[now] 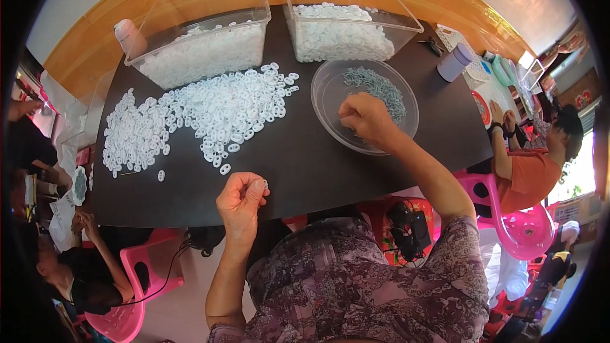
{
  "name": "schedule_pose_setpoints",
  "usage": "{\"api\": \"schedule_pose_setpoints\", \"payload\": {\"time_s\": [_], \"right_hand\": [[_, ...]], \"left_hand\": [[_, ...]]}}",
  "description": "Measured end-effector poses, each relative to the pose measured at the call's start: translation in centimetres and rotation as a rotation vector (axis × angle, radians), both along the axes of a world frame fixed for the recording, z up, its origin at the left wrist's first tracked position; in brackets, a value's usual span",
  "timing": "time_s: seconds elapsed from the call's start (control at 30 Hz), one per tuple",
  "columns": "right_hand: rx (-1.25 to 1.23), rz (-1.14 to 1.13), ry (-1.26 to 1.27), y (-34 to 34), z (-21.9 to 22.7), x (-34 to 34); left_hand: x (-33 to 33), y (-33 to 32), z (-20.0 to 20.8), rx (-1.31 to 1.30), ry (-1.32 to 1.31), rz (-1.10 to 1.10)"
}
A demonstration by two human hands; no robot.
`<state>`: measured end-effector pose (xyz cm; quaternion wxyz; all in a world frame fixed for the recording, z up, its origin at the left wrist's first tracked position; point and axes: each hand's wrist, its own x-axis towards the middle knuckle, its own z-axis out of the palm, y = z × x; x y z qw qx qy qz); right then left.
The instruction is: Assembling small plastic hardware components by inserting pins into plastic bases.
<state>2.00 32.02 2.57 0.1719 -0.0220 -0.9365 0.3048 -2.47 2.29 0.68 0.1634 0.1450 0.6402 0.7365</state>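
My left hand [240,202] is at the table's near edge, thumb and fingers pinched on a small white plastic piece [266,185], of which only the edge shows. Over a round clear tray [325,103] hangs my right hand [370,118], its fingertips closed together; whatever they grip, if anything, is too small to make out. Small grey screw-like pieces [385,91] lie heaped in the tray's far part. To the left spreads a large pile of white oval plastic pieces with two holes [219,111]. One such piece [161,176] lies apart from it.
Two clear bins, one at far left [203,44] and one at far centre [352,25], hold more white pieces. A lavender bottle [455,62], pliers [432,45] and a pink bottle [129,39] stand or lie on the dark table [292,152]. People sit at both sides on pink chairs [502,206].
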Motion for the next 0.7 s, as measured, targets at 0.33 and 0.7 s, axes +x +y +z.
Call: {"api": "schedule_pose_setpoints", "payload": {"time_s": [0.33, 0.7], "right_hand": [[-0.099, -0.091, -0.078, -0.15, 0.07, -0.23], [-0.095, -0.068, 0.054, 0.64, -0.57, -0.27]], "left_hand": [[0.19, -0.29, 0.07, 0.014, -0.048, -0.055], [0.13, -0.06, -0.04, 0.002, -0.075, -0.022]]}}
